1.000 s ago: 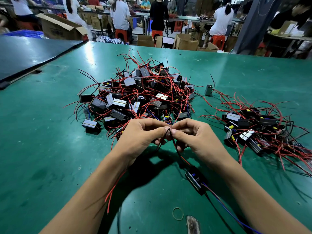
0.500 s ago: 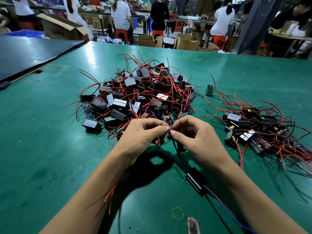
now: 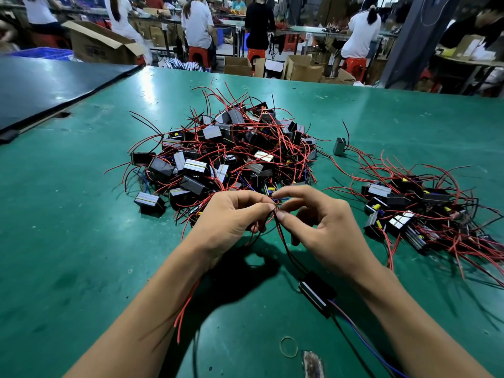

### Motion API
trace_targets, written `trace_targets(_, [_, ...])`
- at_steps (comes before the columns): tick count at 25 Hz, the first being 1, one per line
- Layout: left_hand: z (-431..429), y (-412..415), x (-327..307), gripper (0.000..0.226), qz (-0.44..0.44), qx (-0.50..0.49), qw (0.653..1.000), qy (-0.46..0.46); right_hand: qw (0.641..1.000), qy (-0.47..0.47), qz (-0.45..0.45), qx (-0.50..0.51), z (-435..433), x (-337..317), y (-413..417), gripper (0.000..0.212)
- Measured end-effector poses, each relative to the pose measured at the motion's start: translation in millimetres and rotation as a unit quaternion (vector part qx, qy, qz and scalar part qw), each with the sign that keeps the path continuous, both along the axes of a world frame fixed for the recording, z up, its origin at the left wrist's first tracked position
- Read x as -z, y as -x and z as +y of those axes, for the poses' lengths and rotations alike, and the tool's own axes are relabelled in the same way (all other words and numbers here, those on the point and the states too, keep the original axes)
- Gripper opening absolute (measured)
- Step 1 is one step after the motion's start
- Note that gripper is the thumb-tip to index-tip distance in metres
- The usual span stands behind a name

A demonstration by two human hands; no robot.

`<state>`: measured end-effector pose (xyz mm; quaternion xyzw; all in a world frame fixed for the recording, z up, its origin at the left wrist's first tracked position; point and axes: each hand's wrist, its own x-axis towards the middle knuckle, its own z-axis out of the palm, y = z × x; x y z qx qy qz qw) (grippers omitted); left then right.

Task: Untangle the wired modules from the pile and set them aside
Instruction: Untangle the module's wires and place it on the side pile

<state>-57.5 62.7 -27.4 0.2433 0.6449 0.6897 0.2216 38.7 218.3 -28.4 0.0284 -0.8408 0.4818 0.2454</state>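
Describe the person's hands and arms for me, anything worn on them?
The left hand and right hand are bare: no gloves, rings or watch show. The left forearm and right forearm are uncovered down to the picture's edge, with no sleeve in view. The visible nails look short and unpainted.

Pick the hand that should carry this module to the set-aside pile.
Right. The set-aside pile lies on its side, and the module sits below the right hand; the left hand would have to cross.
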Motion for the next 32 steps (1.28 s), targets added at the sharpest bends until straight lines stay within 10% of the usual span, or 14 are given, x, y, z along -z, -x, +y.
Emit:
trace_targets(22, [-5,-4,-4,0.009,-0.057,0.05,0.997,0.034,0.985,-0.138,0.092,0.05,8,12,8,0.006])
trace_targets(32, [-7,-2,-5,0.009,0.026,0.045,0.996,0.077,0.997,-0.062,-0.047,0.029,4,1,3,0.011])
